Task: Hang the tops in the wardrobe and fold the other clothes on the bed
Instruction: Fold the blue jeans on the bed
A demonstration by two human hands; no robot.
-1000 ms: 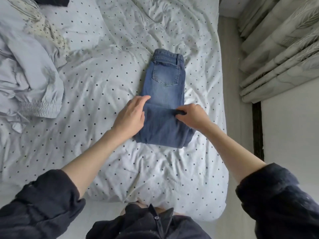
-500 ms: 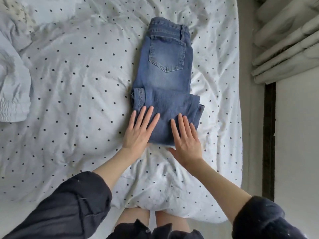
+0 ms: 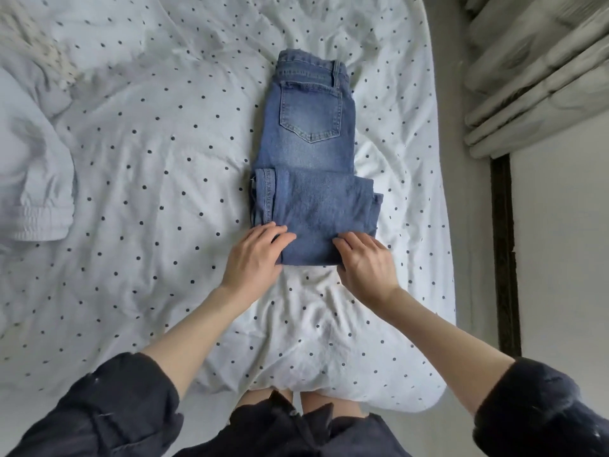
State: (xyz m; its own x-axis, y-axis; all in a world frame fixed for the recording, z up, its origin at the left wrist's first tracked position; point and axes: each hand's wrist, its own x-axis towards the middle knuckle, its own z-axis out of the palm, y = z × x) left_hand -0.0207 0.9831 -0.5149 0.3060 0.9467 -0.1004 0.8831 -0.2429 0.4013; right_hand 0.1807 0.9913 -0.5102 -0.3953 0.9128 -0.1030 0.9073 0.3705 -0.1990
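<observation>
A pair of blue jeans (image 3: 313,153) lies folded on the polka-dot bed sheet (image 3: 148,192), waistband and back pocket at the far end, legs doubled over the near half. My left hand (image 3: 253,258) grips the near left corner of the fold, fingers curled over the denim. My right hand (image 3: 365,262) grips the near right corner the same way, thumb at the fold's edge.
A pale crumpled garment with an elastic cuff (image 3: 33,179) lies at the bed's left side, and a small-print fabric (image 3: 43,51) beyond it. To the right of the bed are a narrow floor strip, curtains (image 3: 534,77) and a dark vertical frame (image 3: 504,252).
Both hands lay flat on the folded legs half a second ago. They have slid back to the near edge and curled round its corners. The view shifted slightly.
</observation>
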